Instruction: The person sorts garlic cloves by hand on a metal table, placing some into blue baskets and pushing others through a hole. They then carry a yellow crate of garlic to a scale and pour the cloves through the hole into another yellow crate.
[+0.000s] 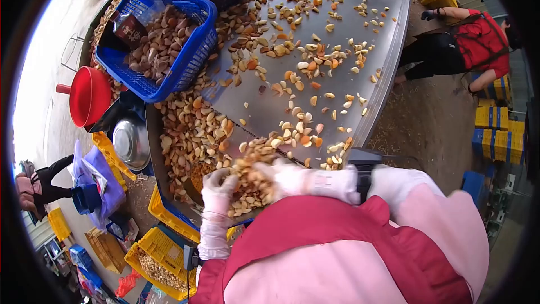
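A heap of pale to orange-brown, garlic-clove-like pieces (194, 126) lies at the near left corner of a metal table (242, 93). My left hand (220, 187), in a whitish glove, is at the heap's near edge, its fingers bent and apart. My right hand (281, 177), gloved too, reaches in from the right beside a blurred clump of the pieces. Motion smears its fingers. Further up the metal, more cream and orange pieces (312, 65) lie scattered.
A blue basket (194, 59) with pinkish-brown pieces and a dark packet (130, 31) stands at the upper left. Left of it are a red pan (90, 97) and a metal bowl (130, 143). Yellow crates (160, 253) stand below. A person in red (481, 42) is at right.
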`<state>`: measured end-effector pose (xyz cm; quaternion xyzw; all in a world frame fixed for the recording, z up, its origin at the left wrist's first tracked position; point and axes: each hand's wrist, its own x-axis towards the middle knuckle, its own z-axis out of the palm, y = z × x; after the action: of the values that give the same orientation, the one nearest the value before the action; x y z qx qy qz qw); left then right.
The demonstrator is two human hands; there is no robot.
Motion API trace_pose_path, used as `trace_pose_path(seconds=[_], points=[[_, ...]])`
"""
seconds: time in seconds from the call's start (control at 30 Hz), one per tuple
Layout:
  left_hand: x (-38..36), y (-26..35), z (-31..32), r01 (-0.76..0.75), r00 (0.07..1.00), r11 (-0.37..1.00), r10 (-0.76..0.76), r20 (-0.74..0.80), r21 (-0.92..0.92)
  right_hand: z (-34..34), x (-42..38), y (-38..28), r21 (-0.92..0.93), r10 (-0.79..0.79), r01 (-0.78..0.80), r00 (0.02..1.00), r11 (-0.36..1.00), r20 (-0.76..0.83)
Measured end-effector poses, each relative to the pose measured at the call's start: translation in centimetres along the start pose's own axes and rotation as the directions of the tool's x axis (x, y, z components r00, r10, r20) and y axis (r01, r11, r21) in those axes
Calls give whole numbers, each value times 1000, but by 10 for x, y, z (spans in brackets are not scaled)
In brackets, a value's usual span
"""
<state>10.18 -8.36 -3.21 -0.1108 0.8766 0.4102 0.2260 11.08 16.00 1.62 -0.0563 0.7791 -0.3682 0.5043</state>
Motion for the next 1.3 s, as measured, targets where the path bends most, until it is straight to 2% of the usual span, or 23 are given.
trace_pose_path(seconds=[0.07, 0.1, 0.13, 0.17, 0.23, 0.3, 0.33, 0.37, 0.4, 0.47, 0.57, 0.63, 0.7, 0.77, 0.9, 1.03, 1.07, 1.1, 1.13, 1.17, 1.2, 1.23, 1.3], points=[[33, -57, -4, 220, 975, 913, -206, 78, -344, 9, 40, -44, 142, -13, 2, 997, 990, 75], [46, -72, -8, 379, 924, 740, -332, 189, -555, 13, 62, -62, 198, -17, -8, 992, 980, 123], [40, -50, -28, 640, 763, 495, -497, 413, -587, 19, 75, -76, 137, -136, 127, 989, 982, 64], [43, -51, -31, 637, 766, 499, -497, 409, -587, 23, 84, -84, 69, -257, 256, 966, 964, 12], [46, -57, -38, 492, 832, 266, -425, 357, -829, 5, 78, -75, -50, -497, 495, 856, 867, -141], [43, -69, -35, 569, 770, 537, -614, 174, -623, -33, 59, -25, -332, -640, 547, 640, 768, -426], [36, -76, -32, 375, 910, 864, -413, -46, -336, -63, 42, -6, -433, -485, 270, 695, 860, -531], [27, -78, -21, 122, 980, 992, -114, -162, 39, -87, 30, 22, -627, -454, -32, 661, 778, -598], [9, -22, -18, 69, 973, 957, -3, -232, 280, -103, 25, 53, -598, -359, -79, 734, 798, -576], [1, 38, 2, -106, 976, 960, 150, -157, 258, -105, 24, 82, -552, -236, -144, 795, 821, -558], [11, 84, 43, -486, 874, 849, 479, 87, 206, -118, 4, 83, -375, -282, 40, 733, 926, -618], [13, 104, 64, -607, 795, 773, 587, 157, 186, -131, -30, 77, 306, 165, 38, 774, 951, -611], [13, 114, 75, -691, 723, 701, 671, 162, 177, -110, -29, 127, -113, -122, 67, 787, 991, -605], [18, 115, 86, -685, 724, 719, 654, 220, 114, -83, -51, 129, -606, -358, -14, 795, 796, -489], [42, 133, 102, -718, 695, 673, 680, 232, 179, -72, -36, 123, -394, -153, -138, 768, 909, -622], [82, 159, 112, -795, 588, 559, 805, 73, 236, -131, -41, 105, -47, -28, 4, 850, 999, -525], [98, 171, 115, -808, 502, 453, 864, 37, 377, -155, -41, 93, 153, 22, 52, 896, 987, -445], [112, 179, 116, -787, 400, 337, 916, 12, 517, -174, -25, 88, -58, -219, 225, 808, 973, -546], [129, 172, 123, -711, 458, 268, 878, 139, 651, -198, -20, 54, 15, -158, 195, 833, 981, -530], [140, 174, 130, -703, 439, 256, 890, 121, 664, -215, 1, 32, -270, -513, 469, 529, 841, -676], [147, 176, 139, -666, 548, 318, 822, 154, 674, -236, 7, -14, -106, -468, 570, 538, 815, -701], [149, 180, 143, -624, 649, 374, 737, 188, 686, -248, -21, -67, 323, -301, 597, 712, 734, -634], [150, 181, 149, -547, 708, 354, 679, 194, 759, -271, 15, -114, 516, -422, 787, 617, 339, -664]])
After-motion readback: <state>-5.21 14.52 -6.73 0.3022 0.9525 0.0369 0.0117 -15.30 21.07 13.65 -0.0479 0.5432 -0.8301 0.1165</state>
